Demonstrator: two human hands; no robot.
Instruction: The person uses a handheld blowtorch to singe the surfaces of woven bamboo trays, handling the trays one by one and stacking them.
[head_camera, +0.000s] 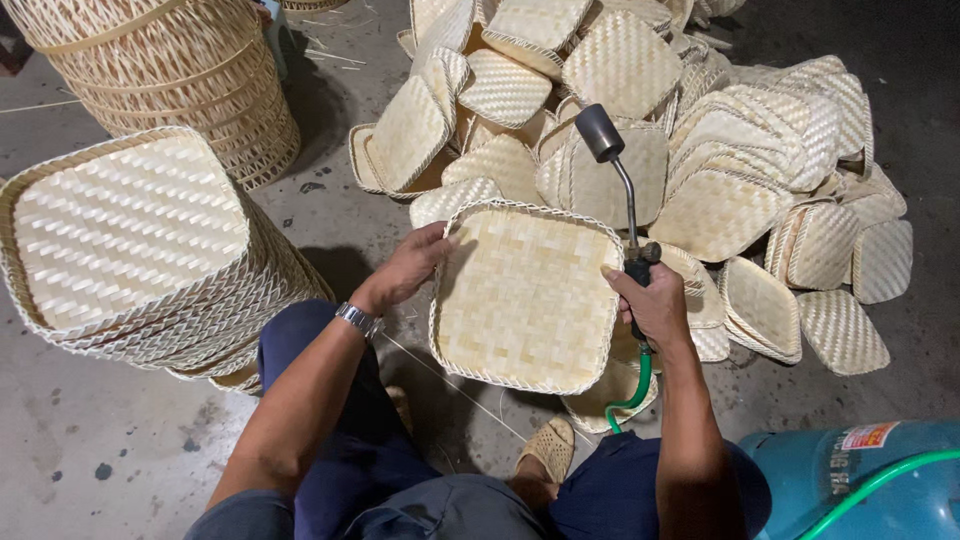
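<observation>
1. Two hands are seen at work over one woven tray (525, 295), which is held flat-side up between them, above the knees and the concrete floor (90, 440).
2. The left hand (405, 268) is closed on the tray's upper left rim — thumb over the edge, fingers hidden beneath.
3. The right hand (655, 305) is wrapped around the handle of a gas torch (625, 190); its thumb is pressed against the tray's right rim, so the tray is steadied from both sides.
4. The torch's dark nozzle is pointed up and away, past the tray's far right corner. No flame can be made out.
5. A green hose (632, 385) is seen running down from the torch handle, and a similar hose lies across a blue gas cylinder (850, 490) at the lower right.
6. The tray is judged to be light and fairly stiff, though thin and springy in the middle — its bound rim is the firmest place to be gripped. Dry woven strips would likely scorch or snag easily.
7. A stack of similar trays (130, 250) stands to the left, a loose heap of trays (700, 130) lies ahead, and a tall woven basket (170, 70) is seen at the upper left.
</observation>
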